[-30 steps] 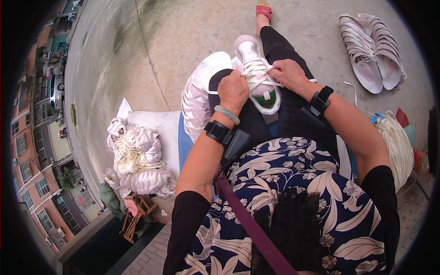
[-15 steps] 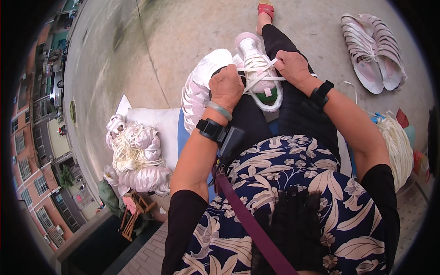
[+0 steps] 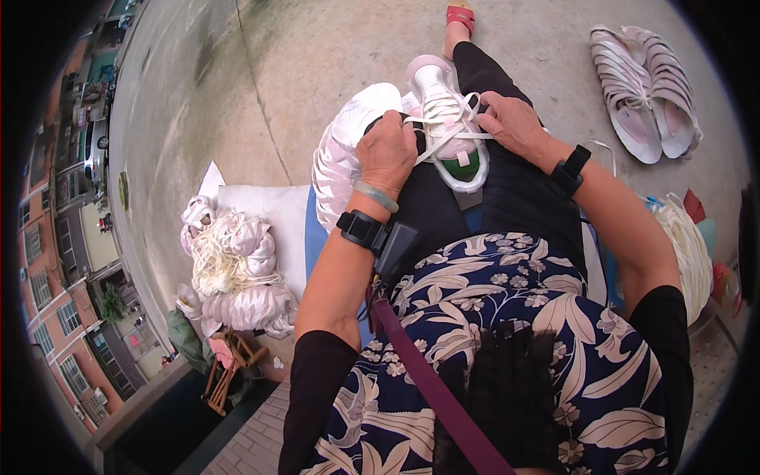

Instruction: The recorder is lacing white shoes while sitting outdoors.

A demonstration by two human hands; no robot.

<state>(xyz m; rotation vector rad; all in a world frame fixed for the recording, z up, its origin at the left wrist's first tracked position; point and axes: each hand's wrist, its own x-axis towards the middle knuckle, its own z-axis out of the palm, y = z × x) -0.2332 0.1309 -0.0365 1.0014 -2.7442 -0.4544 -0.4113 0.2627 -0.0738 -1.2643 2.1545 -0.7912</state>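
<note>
A pale pink and white sneaker (image 3: 461, 146), with a green patch inside its heel, rests on my lap with its toe pointing away. White shoelaces (image 3: 443, 120) cross over its tongue. My left hand (image 3: 387, 150) is closed at the shoe's left side, pinching a lace that runs to the middle. On the other side, my right hand (image 3: 513, 125) has its thumb and fingers together on the lace, where a small loop stands up. The exact fingertip grip is partly hidden. Beside my left hand lies a stack of pale shoe uppers (image 3: 336, 158).
To the left, bundled shoe uppers and laces (image 3: 229, 257) lie on a white sheet (image 3: 273, 214). Two tied stacks of uppers (image 3: 647, 91) sit on the concrete at far right. A hank of white laces (image 3: 682, 253) hangs near my right elbow. A wooden folding stool (image 3: 229, 372) stands lower left.
A loop of lace now stands beside my right fingers, where the lace was pulled straight before. My right hand has turned a little and its fingers are less clenched. My left hand shifted slightly left.
</note>
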